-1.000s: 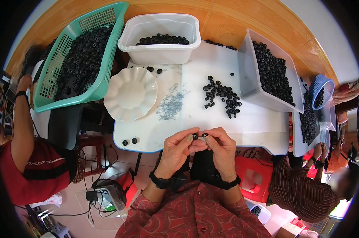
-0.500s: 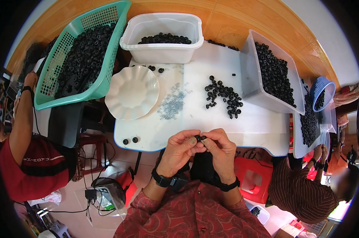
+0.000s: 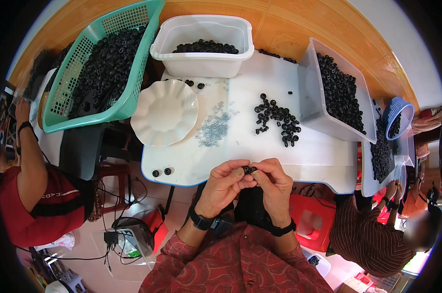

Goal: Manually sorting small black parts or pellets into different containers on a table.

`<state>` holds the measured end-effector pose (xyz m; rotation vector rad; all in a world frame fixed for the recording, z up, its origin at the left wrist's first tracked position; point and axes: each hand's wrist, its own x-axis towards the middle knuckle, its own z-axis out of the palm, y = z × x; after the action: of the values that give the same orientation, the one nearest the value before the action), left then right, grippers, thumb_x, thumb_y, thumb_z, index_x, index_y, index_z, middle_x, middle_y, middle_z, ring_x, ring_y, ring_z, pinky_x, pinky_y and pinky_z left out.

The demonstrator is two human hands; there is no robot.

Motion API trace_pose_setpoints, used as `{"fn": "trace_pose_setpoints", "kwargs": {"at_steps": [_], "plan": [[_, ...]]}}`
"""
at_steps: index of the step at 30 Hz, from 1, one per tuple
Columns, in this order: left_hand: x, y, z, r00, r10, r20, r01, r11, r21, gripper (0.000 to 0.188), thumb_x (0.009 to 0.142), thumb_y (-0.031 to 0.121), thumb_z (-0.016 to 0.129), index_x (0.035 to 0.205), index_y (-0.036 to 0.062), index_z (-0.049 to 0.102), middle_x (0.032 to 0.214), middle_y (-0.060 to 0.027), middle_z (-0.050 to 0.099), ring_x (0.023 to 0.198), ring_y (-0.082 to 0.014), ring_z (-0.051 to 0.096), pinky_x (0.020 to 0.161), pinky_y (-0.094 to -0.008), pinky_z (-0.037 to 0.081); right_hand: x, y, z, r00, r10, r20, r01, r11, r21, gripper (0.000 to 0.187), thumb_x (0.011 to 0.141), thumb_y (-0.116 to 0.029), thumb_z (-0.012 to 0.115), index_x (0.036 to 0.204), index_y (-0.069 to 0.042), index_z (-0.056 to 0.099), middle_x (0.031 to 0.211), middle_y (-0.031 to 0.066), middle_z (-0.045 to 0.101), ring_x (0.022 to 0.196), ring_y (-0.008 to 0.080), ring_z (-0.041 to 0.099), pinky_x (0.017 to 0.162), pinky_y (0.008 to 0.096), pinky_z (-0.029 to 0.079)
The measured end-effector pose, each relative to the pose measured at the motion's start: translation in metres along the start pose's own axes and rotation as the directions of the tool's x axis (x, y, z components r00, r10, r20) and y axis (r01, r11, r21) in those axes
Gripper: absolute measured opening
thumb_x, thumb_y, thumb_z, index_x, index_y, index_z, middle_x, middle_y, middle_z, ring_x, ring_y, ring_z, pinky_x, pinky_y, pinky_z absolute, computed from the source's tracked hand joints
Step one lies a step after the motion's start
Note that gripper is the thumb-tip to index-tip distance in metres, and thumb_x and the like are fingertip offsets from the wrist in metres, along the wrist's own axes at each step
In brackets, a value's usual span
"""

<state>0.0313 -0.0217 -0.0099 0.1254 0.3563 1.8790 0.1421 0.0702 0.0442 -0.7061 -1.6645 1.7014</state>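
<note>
By the counter [image 3: 265,149], with left hand [image 3: 223,189] and right hand [image 3: 275,191] together, pinches a black part [image 3: 246,170], likely light, stiff and slippery, best held by its sides.

Black parts [image 3: 246,170] in left hand [image 3: 225,189] and right hand [image 3: 275,190], earlier apart, now seemingly together.

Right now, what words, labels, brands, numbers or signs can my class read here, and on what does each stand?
White lettering on the dark red fabric shirt at the left: broken by folds, so not quoted.
Black square-faced wristband: any text too small to read.
Small black part in the left hand: too small to tell.
Green perforated plastic basket, white scalloped plate: none visible.
</note>
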Motion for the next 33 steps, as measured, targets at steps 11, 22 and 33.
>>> {"fn": "trace_pose_setpoints", "kwargs": {"at_steps": [11,22,33], "plan": [[-0.0001,0.0015,0.0018,1.000,-0.002,-0.001,0.002,0.999,0.040,0.026,0.097,0.004,0.056,0.121,-0.0020,0.061,0.099,-0.0110,0.069,0.091,-0.0177,0.069,0.086,-0.0354,0.059,-0.0001,0.0012,0.0010,1.000,-0.012,-0.002,0.012,1.000,-0.009,0.018,0.088,0.004,0.064,0.104,-0.001,0.069,0.098,0.0027,0.056,0.089,0.0098,0.056,0.078,0.0208,0.046],[-0.0010,0.0011,0.0040,1.000,0.011,-0.013,-0.010,0.998,0.065,0.025,0.097,0.003,0.056,0.120,-0.0023,0.061,0.101,-0.0115,0.069,0.091,-0.0172,0.069,0.085,-0.0353,0.059,-0.0005,0.0005,0.0008,1.000,-0.015,0.000,0.015,0.999,-0.049,0.017,0.088,0.005,0.065,0.104,-0.001,0.069,0.097,0.0027,0.056,0.089,0.0102,0.056,0.078,0.0211,0.045],[-0.0004,-0.0016,0.0013,0.999,0.043,-0.018,-0.042,0.996,0.081,0.025,0.095,0.002,0.059,0.119,-0.0027,0.060,0.100,-0.0119,0.068,0.090,-0.0180,0.069,0.082,-0.0354,0.060,-0.0010,-0.0005,0.0011,0.996,-0.094,-0.004,0.092,0.976,-0.199,0.016,0.087,0.003,0.066,0.102,0.000,0.069,0.096,0.0040,0.055,0.084,0.0113,0.057,0.072,0.0216,0.046]]}}
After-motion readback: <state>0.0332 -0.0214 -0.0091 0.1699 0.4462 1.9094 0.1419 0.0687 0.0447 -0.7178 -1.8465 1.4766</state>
